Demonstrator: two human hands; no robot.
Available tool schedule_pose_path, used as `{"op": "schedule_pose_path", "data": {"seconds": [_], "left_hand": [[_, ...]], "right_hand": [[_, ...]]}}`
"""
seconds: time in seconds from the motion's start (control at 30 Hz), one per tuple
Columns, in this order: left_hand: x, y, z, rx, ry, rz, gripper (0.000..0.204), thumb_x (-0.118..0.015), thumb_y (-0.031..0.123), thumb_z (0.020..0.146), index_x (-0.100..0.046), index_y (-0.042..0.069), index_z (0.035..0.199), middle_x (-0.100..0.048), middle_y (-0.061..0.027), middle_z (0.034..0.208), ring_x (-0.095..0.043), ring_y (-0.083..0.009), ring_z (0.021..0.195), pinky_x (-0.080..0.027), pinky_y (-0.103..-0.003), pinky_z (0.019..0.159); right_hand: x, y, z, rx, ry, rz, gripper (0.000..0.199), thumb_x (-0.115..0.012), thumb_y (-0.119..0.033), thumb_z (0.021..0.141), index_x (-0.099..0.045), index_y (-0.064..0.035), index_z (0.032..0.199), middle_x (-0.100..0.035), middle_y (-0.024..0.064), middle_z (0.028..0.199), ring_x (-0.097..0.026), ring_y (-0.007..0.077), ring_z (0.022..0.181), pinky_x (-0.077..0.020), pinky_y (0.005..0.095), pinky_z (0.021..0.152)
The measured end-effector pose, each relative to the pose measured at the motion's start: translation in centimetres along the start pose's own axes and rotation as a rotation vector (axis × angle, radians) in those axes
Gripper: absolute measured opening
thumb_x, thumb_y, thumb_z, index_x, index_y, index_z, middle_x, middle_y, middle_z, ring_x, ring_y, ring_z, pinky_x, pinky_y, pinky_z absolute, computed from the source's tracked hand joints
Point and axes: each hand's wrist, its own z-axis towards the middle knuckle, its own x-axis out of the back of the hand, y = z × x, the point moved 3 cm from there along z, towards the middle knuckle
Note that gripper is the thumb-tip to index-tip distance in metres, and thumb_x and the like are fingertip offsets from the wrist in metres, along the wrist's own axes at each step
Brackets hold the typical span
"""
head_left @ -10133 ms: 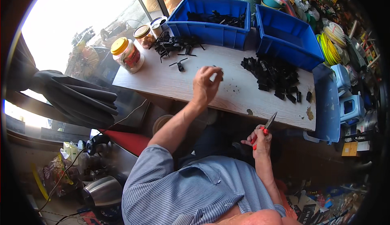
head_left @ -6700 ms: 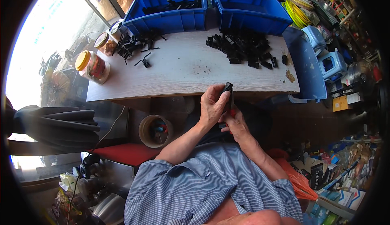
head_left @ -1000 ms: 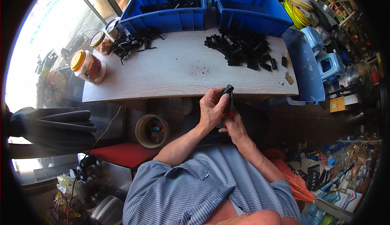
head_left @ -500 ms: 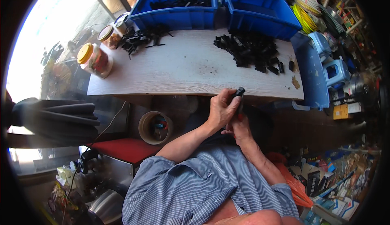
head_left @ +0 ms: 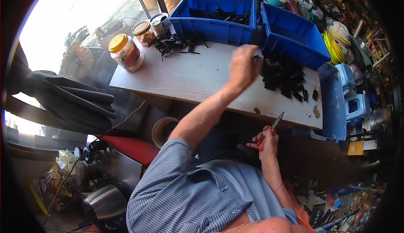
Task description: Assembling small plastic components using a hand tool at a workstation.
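My left hand (head_left: pixel 244 68) reaches over the table, blurred by motion. A dark, smeared black piece (head_left: pixel 256 37) sticks up from its fingers, in front of the gap between two blue bins. Just right of this hand lies a pile of short black pieces (head_left: pixel 284 75). Low by the table's front edge, my right hand (head_left: pixel 268 142) is closed around red-handled scissors (head_left: pixel 277 121), their pointed metal tip directed up and away. The left blue bin (head_left: pixel 212 24) holds several black parts; the right blue bin (head_left: pixel 294 43) shows its bare inside.
A second heap of thin black parts (head_left: pixel 176 43) lies at the table's far left, beside jars, one a yellow-lidded jar (head_left: pixel 126 53). A round tub (head_left: pixel 160 133) stands below the front edge. A light-blue crate (head_left: pixel 334 102) adjoins the table's right end.
My left hand has left the right one and swung up and forward over the table with the black piece. The right hand has moved slightly right, baring the scissors. The view has shifted.
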Motion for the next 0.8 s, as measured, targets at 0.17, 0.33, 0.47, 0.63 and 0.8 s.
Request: {"op": "schedule_pose_path", "data": {"seconds": [0.17,0.33,0.47,0.63,0.8], "left_hand": [[8.9,-11.4,0.9,0.209,0.143,0.729,0.038,-0.070,0.021,0.078,-0.061,0.004,0.112,-0.064,-0.0168,0.106,-0.059,-0.0369,0.098,-0.048,-0.046,0.086],[10.1,-16.6,0.1,0.433,-0.084,0.846,0.030,-0.073,0.036,0.077,-0.067,0.011,0.093,-0.064,-0.0101,0.099,-0.060,-0.0316,0.097,-0.052,-0.046,0.076],[10.1,-17.4,0.2,0.494,-0.143,0.794,0.032,-0.074,0.035,0.077,-0.065,0.011,0.096,-0.064,-0.0105,0.101,-0.063,-0.0332,0.096,-0.053,-0.046,0.077],[9.7,-15.1,-0.9,0.425,-0.367,0.731,0.033,-0.075,0.026,0.078,-0.061,0.009,0.102,-0.065,-0.0144,0.099,-0.066,-0.0392,0.098,-0.053,-0.048,0.080],[9.7,-9.1,-3.8,0.370,-0.384,0.283,0.033,-0.073,0.013,0.077,-0.065,0.002,0.108,-0.069,-0.0156,0.090,-0.068,-0.0273,0.083,-0.054,-0.038,0.072]], "right_hand": [[1.4,1.6,0.4,-0.002,-0.007,0.004,0.009,-0.051,-0.022,0.086,-0.051,-0.0136,0.086,-0.048,0.0008,0.064,-0.055,0.0161,0.058,-0.0576,0.0428,0.052],[1.4,2.2,0.5,-0.027,-0.026,0.012,0.010,-0.052,-0.023,0.087,-0.052,-0.0127,0.086,-0.049,0.0014,0.064,-0.055,0.0157,0.056,-0.0582,0.0428,0.053],[0.3,1.4,-0.6,-0.018,-0.013,0.021,0.010,-0.054,-0.022,0.086,-0.053,-0.0118,0.088,-0.049,0.0019,0.064,-0.056,0.0158,0.056,-0.0586,0.0427,0.053],[-0.6,0.5,-1.9,0.019,0.003,-0.021,0.012,-0.055,-0.021,0.086,-0.054,-0.0108,0.091,-0.050,0.0026,0.066,-0.056,0.0160,0.056,-0.0590,0.0423,0.052],[0.0,0.7,-0.5,0.014,-0.058,0.002,0.011,-0.056,-0.021,0.085,-0.053,-0.0108,0.090,-0.049,0.0024,0.065,-0.055,0.0157,0.056,-0.0589,0.0419,0.053]]}}
